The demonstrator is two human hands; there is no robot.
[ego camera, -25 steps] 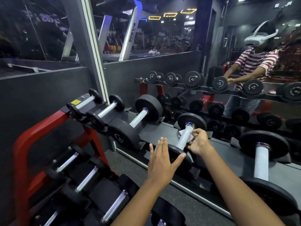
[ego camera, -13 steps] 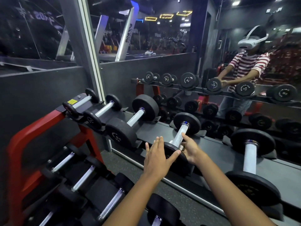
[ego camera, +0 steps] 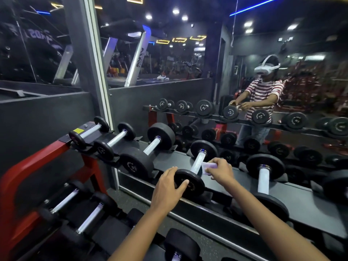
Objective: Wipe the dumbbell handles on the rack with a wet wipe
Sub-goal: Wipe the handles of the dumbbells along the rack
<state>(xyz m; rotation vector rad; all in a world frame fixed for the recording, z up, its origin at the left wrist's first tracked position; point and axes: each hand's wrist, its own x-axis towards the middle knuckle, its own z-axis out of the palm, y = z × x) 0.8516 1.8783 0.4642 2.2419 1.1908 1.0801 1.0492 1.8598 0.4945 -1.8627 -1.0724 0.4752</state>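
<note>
On the rack [ego camera: 163,161] we count five dumbbells along the top shelf, the fourth dumbbell [ego camera: 195,166] steadied by our left hand [ego camera: 167,187] curled over its near weight so it cannot roll, while our right hand [ego camera: 220,171] pinches one wet wipe [ego camera: 208,165] beside its handle

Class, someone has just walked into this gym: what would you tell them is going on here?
A person is cleaning dumbbells on a rack that faces a mirror. The left hand grips the near weight of one dumbbell, steadying it. The right hand pinches a wipe against the right side of its handle. The other dumbbells lie untouched in their cradles.
</note>
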